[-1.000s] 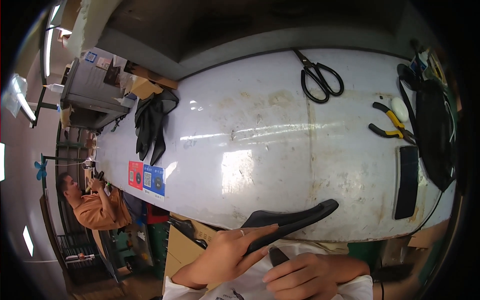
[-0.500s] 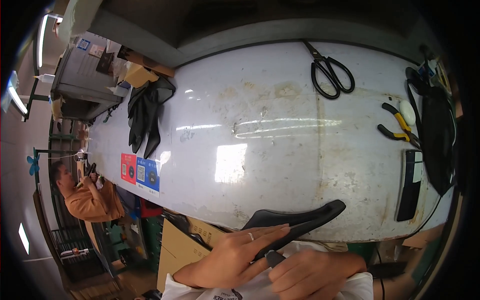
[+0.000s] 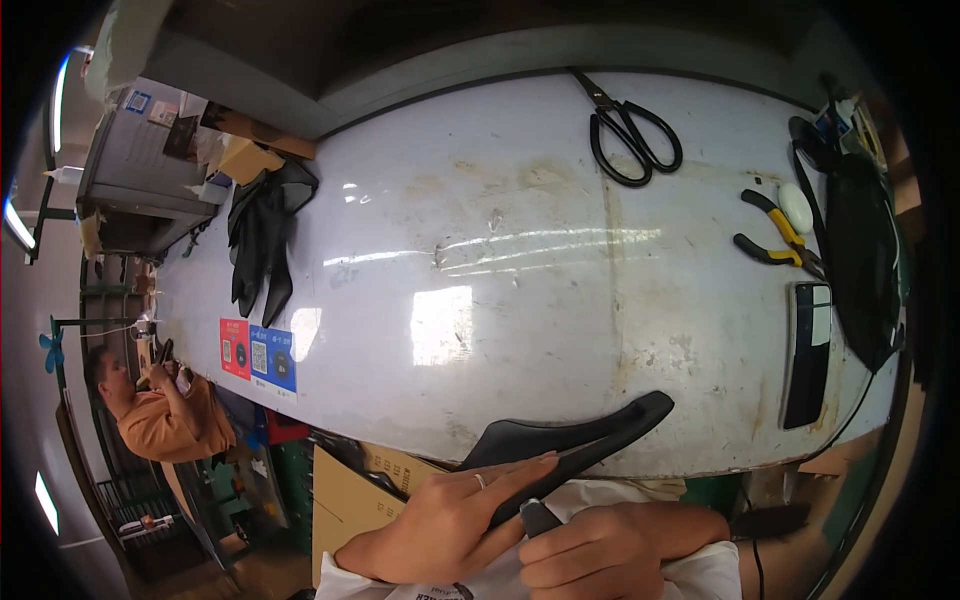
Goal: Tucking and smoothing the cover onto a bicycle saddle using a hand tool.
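A long black leather-looking piece [image 3: 590, 440] with a narrow rounded tip lies across the table's near edge, pointing right. My left hand [image 3: 450, 520], with a ring on one finger, grips its near part, index finger stretched along the surface. Beside it my right hand [image 3: 595, 555] is closed in a fist around a dark tool handle [image 3: 540, 518]. The handle's rounded end sticks out by the thumb, close to the black piece. The rest of that tool is hidden in the fist.
Black-handled scissors [image 3: 630, 140] lie at the far side of the white table [image 3: 540, 300]. Yellow-and-black pliers [image 3: 785, 235], a phone [image 3: 808, 355] and a black bag [image 3: 862, 265] are at right. Black pieces [image 3: 265, 240] lie far left; a cardboard box [image 3: 350, 510] stands near left. Another person [image 3: 170, 410] sits beyond.
The whole view has shifted slightly, so the table's things sit a little further left. Both hands keep nearly the same hold on the black piece and the handle.
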Action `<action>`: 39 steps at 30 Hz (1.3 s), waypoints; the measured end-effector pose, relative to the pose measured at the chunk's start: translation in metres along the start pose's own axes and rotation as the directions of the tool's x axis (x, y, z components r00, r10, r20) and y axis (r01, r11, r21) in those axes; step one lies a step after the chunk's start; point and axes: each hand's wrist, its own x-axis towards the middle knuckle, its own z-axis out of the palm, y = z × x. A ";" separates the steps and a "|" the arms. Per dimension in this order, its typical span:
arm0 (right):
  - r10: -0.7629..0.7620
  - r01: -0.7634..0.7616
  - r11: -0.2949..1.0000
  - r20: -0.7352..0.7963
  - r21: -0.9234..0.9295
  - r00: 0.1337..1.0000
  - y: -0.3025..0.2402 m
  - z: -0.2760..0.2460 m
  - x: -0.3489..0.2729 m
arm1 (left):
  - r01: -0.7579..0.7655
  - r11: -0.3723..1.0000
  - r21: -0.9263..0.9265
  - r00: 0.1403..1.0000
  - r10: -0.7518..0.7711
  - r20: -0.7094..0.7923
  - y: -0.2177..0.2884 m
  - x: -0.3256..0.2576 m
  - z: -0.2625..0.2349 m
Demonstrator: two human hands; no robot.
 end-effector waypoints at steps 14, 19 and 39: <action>-0.024 0.022 0.999 -0.066 -0.025 0.998 0.003 -0.001 -0.017 | 0.132 0.990 -0.038 0.990 -0.134 -0.038 0.014 0.006 -0.005; 0.008 0.011 0.999 -0.367 0.052 0.930 0.010 0.026 -0.023 | 0.135 0.991 0.002 0.991 -0.135 -0.017 0.019 0.009 -0.008; 0.133 -0.186 0.912 -0.167 -0.365 0.977 -0.019 -0.022 -0.077 | 0.058 0.996 0.068 0.991 -0.049 -0.125 0.006 0.032 -0.025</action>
